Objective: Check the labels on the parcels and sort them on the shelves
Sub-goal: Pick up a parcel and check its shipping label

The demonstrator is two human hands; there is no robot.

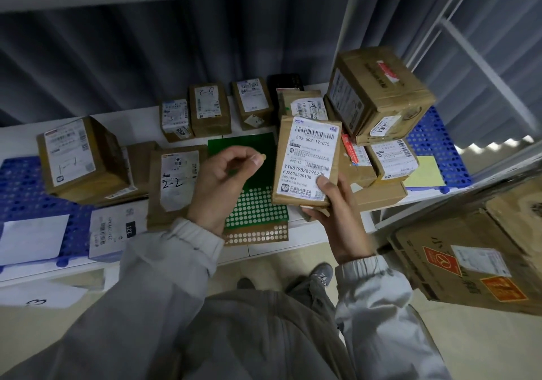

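Parcels crowd the white shelf [181, 117] in front of me, most of them brown boxes with white labels. My right hand [340, 218] grips a small brown parcel [307, 161] from below, thumb curled over the lower right corner of its label [311, 156], the label facing me; the printed number 502-602-12-815 reads clearly near its top. I hold it upright above the shelf's front edge, at about 1 o'clock from my left hand. My left hand [223, 183] hovers at the middle, fingers curled with thumb and forefinger tips pressed together; whether they pinch something small I cannot tell.

Under my left hand lies a green sheet [255, 203] covered in white round stickers, with a brown sheet of the same dots [258, 234] just below it. At 9 o'clock from the green sheet sits a flat brown box marked 2-2 [176, 183]. Farther toward 9 o'clock a larger box [79, 156] rests on a blue perforated mat [20, 192]. At 12 o'clock, along the back, stand three small boxes, one marked 5-2 [208, 109]. At 2 o'clock a big taped box [378, 95] sits tilted on top of other parcels. At 4 o'clock, off the shelf, a large carton with orange stickers [475, 262] is near my right sleeve [372, 288].
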